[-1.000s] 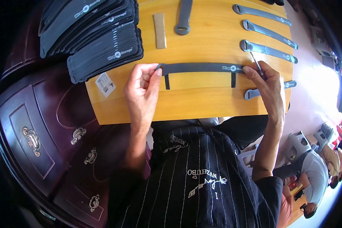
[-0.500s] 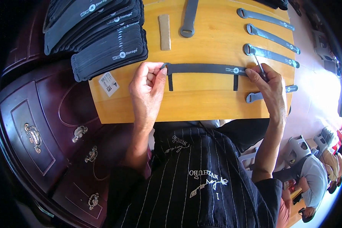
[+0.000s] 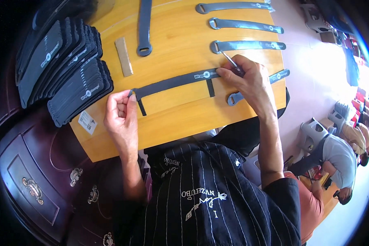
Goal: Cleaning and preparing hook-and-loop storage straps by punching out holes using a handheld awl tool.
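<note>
I am pinching the dark strap [image 3: 172,83] taut at frame centre: left hand [image 3: 121,117] gripping its end, right hand [image 3: 250,80] closed on a thin metal tool [image 3: 230,60].

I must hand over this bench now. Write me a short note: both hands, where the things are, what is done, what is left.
Left hand: pinches the left end of the dark strap lying across the wooden table.
Right hand: presses the strap's right end and holds a thin metal tool.
Done, it seems: four grey straps laid in a row at the right, a fifth upright at the top; black stacks at the left.
Left: the strap in hand is not yet set aside.
</note>
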The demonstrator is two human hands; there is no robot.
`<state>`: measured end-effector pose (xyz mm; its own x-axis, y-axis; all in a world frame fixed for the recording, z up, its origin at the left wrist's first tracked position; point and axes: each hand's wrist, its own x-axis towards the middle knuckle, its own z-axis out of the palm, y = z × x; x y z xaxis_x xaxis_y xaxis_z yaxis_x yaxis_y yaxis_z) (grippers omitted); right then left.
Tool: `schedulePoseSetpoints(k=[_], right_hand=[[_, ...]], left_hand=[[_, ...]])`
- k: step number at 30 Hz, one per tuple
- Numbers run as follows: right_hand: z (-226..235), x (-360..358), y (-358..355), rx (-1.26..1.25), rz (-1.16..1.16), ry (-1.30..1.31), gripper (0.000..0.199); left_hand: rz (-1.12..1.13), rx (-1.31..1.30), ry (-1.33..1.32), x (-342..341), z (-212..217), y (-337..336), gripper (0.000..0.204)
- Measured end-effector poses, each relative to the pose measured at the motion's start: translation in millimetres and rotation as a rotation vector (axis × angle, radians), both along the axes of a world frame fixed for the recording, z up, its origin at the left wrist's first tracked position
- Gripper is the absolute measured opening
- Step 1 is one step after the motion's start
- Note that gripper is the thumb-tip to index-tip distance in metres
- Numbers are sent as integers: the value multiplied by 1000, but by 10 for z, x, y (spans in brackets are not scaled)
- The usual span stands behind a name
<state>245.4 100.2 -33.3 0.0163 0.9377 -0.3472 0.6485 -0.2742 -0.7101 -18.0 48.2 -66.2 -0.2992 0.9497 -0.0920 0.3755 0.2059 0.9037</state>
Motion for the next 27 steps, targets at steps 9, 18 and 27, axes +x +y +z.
schedulePoseSetpoints(k=[9, 18, 27], right_hand=[[-52, 4, 15, 83, -16, -1, 25], [-15, -9, -7, 134, 21, -71, 23], [-121, -237, -30, 301, 205, -212, 34]], left_hand=[[19, 32, 74, 74, 35, 10, 11], [-52, -4, 185, -34, 69, -7, 11], [-591, 209, 750, 141, 106, -129, 49]])
